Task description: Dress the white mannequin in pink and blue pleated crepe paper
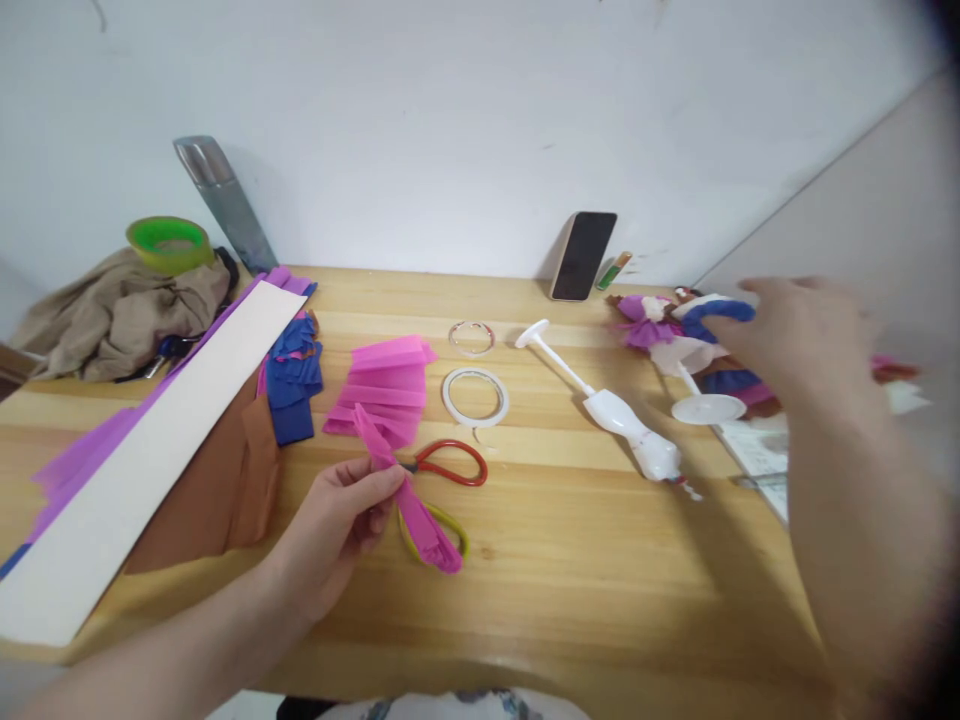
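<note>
My left hand (341, 510) pinches a gathered strip of pink crepe paper (421, 520) between thumb and fingers. The strip lies across scissors (454, 463) with one red and one yellow handle loop. Just behind is a pleated piece of pink crepe paper (386, 385). My right hand (799, 330) is smeared by motion above a pile of purple, blue and white crepe-paper pieces (649, 318) at the right; its grip does not show clearly. A white stand base (709, 408) pokes out of that pile. Nearer the middle, a white mannequin figure on a stand (622, 415) lies on its side.
A roll of white tape (475, 397) and a thin ring (472, 338) lie mid-table. At left are a long white card (157, 460), brown paper (217, 490), blue paper pieces (292, 395), cloth (97, 310), green tape (169, 245) and a bottle (229, 205). A phone (583, 256) leans on the wall.
</note>
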`<state>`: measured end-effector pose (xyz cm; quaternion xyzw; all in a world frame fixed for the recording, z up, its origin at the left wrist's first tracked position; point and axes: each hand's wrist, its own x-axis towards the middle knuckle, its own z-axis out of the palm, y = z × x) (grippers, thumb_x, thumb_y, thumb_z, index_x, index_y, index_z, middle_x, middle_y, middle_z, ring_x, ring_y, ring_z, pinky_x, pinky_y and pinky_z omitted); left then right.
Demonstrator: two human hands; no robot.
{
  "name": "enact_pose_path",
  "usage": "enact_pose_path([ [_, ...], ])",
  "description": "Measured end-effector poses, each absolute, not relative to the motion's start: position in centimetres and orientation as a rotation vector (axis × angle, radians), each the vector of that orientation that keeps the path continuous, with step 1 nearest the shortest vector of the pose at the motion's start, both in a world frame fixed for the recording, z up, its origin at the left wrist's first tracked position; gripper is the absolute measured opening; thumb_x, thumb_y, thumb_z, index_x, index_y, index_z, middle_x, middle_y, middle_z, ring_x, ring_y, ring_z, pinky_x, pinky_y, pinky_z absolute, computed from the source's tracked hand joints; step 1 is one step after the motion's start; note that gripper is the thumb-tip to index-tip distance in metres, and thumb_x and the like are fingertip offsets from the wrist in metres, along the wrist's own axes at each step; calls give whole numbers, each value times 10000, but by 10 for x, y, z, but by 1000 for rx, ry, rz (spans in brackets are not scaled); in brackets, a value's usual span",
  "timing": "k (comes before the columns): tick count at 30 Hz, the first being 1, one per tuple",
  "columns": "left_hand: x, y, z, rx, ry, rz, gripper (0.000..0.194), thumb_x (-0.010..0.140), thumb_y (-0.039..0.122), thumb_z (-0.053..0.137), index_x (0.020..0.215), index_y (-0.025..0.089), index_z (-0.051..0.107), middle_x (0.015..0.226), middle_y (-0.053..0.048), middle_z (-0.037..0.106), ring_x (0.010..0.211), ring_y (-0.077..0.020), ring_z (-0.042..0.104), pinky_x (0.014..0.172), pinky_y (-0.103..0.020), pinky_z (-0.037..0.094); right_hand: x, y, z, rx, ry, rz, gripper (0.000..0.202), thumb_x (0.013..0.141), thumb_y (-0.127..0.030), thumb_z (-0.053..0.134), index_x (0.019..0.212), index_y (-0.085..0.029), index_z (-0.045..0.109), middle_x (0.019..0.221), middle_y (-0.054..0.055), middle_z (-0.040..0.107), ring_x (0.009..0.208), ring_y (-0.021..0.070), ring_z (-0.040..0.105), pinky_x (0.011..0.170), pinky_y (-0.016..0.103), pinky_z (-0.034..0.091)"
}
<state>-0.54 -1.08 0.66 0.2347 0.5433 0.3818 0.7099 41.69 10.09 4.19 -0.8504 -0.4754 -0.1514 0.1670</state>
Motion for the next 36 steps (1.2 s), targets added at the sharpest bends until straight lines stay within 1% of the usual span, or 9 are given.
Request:
enact_pose_path([
  [5, 0, -5, 14, 604, 1238, 849, 341, 507, 339, 915, 601, 126, 666, 481, 44, 515, 430, -25, 375, 418, -152, 240, 282, 68, 39, -1547, -1753, 709, 229, 776, -419, 643, 832, -213, 726, 900, 80, 750, 861, 255, 677, 783, 381, 502],
  [7, 0, -2, 15, 611, 1230, 888, 349, 501, 343, 917, 613, 126, 667, 510, 39, 539, 439, -27, 392, 418, -151, 256, 240, 56, 25, -1371, -1992, 959, 193, 821, -375, 608, 788, -217, 712, 788, 34, 727, 725, 201, 658, 676, 317, 493],
  [10, -5, 2, 11, 593, 1243, 964, 360, 508, 357, 909, 631, 124, 664, 529, 38, 542, 449, -35, 411, 395, -154, 245, 210, 48, 0, -1358, -2259, 717, 89, 814, -174, 605, 784, -191, 687, 763, 46, 692, 666, 179, 612, 623, 294, 445],
  [16, -17, 3, -1, 519, 1231, 963, 338, 550, 336, 882, 650, 112, 649, 541, 46, 519, 441, -28, 392, 380, -149, 214, 215, 54, -13, -1440, -2275, 402, 171, 822, -82, 554, 794, -197, 677, 840, 71, 682, 763, 201, 619, 651, 292, 429],
  [20, -22, 6, 1, 535, 1217, 1083, 334, 557, 321, 881, 603, 130, 611, 526, 49, 515, 442, -32, 400, 379, -153, 235, 198, 28, -10, -1167, -2360, 747, 257, 832, -153, 561, 1016, -276, 691, 926, 39, 701, 821, 202, 644, 719, 324, 502],
  [22, -21, 6, 4, 540, 1193, 1132, 355, 549, 323, 886, 576, 139, 585, 510, 53, 507, 438, -33, 396, 379, -156, 243, 184, 12, -12, -1201, -2486, 641, 436, 741, -230, 649, 1174, -279, 647, 1074, 92, 679, 970, 287, 627, 831, 427, 515],
  [25, -17, 2, 6, 524, 1164, 1115, 382, 552, 347, 894, 575, 144, 571, 504, 56, 500, 431, -31, 382, 376, -155, 232, 173, -2, -14, -1336, -2595, 643, 567, 694, -193, 616, 1256, -264, 590, 1074, 127, 649, 867, 291, 622, 760, 441, 535],
  [29, -11, -4, 5, 499, 1159, 1072, 407, 532, 358, 909, 571, 144, 565, 511, 53, 508, 430, -29, 376, 376, -158, 219, 191, 0, -7, -1382, -2547, 847, 310, 671, -106, 542, 954, -220, 601, 931, 82, 627, 792, 229, 612, 659, 352, 515],
  [36, -14, -3, 8, 525, 1162, 1087, 391, 517, 351, 915, 545, 144, 584, 493, 50, 514, 425, -34, 388, 379, -162, 227, 259, 22, 1, -1299, -2095, 1479, 307, 727, -194, 605, 1031, -225, 579, 893, 19, 591, 762, 157, 568, 668, 288, 484],
])
